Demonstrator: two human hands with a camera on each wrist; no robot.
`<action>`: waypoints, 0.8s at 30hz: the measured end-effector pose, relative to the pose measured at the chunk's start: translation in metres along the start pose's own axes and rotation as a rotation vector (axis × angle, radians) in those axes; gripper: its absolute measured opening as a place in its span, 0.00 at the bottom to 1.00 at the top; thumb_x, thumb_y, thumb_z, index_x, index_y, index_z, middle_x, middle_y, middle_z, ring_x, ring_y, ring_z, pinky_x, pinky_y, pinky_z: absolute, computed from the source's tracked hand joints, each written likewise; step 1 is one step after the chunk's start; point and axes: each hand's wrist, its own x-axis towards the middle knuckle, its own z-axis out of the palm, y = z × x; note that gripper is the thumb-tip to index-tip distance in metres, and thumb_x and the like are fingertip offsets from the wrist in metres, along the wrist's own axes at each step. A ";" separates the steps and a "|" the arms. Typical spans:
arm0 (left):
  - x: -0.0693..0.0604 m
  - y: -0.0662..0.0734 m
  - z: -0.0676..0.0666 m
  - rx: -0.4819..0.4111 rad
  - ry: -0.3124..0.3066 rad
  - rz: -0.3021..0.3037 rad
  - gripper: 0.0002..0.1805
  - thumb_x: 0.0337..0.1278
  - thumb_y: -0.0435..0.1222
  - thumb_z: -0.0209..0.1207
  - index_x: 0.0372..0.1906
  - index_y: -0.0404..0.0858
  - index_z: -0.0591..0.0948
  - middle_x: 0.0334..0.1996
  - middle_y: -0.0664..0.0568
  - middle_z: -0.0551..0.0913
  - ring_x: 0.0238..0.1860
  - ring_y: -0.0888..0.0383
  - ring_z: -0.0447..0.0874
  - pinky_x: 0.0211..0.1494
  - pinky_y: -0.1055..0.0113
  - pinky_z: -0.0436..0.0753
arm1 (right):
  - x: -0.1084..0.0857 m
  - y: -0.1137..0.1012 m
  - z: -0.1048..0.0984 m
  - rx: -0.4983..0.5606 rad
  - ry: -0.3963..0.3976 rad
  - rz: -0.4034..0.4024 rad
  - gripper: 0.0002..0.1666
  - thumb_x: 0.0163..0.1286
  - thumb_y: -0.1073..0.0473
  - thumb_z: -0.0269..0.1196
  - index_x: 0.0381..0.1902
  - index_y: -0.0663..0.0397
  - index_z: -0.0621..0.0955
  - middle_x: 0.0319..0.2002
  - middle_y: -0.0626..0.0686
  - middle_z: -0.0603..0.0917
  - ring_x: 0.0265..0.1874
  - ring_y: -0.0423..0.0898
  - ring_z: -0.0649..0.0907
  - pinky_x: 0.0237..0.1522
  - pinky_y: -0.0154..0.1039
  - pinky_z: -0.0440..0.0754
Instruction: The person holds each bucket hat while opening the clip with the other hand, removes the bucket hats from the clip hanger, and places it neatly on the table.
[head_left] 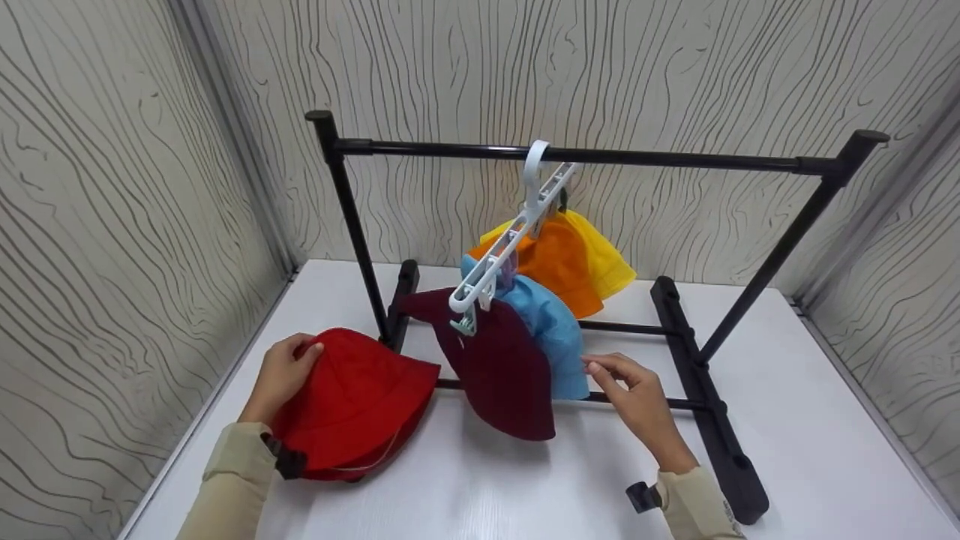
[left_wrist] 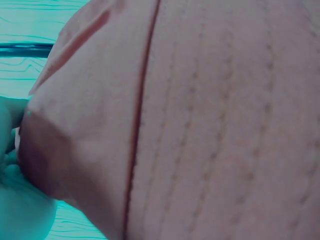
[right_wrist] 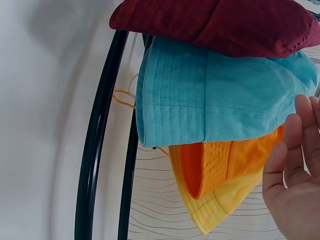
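A red bucket hat is gripped near its crown by my left hand, its brim towards the lower right. In the left wrist view the hat looks pinkish and fills most of the picture, with the hand at the left edge. My right hand is beside a light blue hat, fingertips at its edge; the right wrist view shows the fingers loosely extended. The blue hat hangs from a white clip hanger behind a maroon hat. A pale green clip is at the hanger's near end.
Orange and yellow hats hang towards the hanger's far end. A black rack with a top bar carries the hanger. Its right foot stands on the white table. Wood-patterned panels enclose the back and sides.
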 end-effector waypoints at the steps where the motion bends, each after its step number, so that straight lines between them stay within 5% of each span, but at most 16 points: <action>1: 0.000 -0.001 0.000 -0.001 0.006 -0.005 0.14 0.68 0.36 0.54 0.49 0.30 0.80 0.47 0.37 0.82 0.49 0.45 0.79 0.54 0.52 0.76 | 0.000 0.000 -0.001 -0.001 -0.001 0.004 0.11 0.67 0.65 0.61 0.45 0.57 0.86 0.37 0.50 0.86 0.37 0.35 0.81 0.43 0.24 0.78; 16: -0.003 -0.014 -0.002 -0.012 0.021 -0.131 0.18 0.70 0.37 0.50 0.53 0.26 0.77 0.50 0.32 0.79 0.52 0.42 0.77 0.57 0.48 0.75 | -0.004 0.003 -0.007 -0.034 0.011 0.021 0.11 0.67 0.64 0.61 0.46 0.55 0.86 0.37 0.49 0.86 0.38 0.35 0.81 0.45 0.24 0.77; 24: -0.003 -0.022 -0.001 0.006 0.057 -0.149 0.19 0.69 0.35 0.49 0.53 0.23 0.74 0.51 0.27 0.77 0.54 0.36 0.75 0.59 0.45 0.73 | -0.005 0.004 -0.010 -0.007 0.027 0.019 0.10 0.67 0.65 0.61 0.43 0.53 0.86 0.37 0.49 0.87 0.37 0.35 0.82 0.43 0.26 0.78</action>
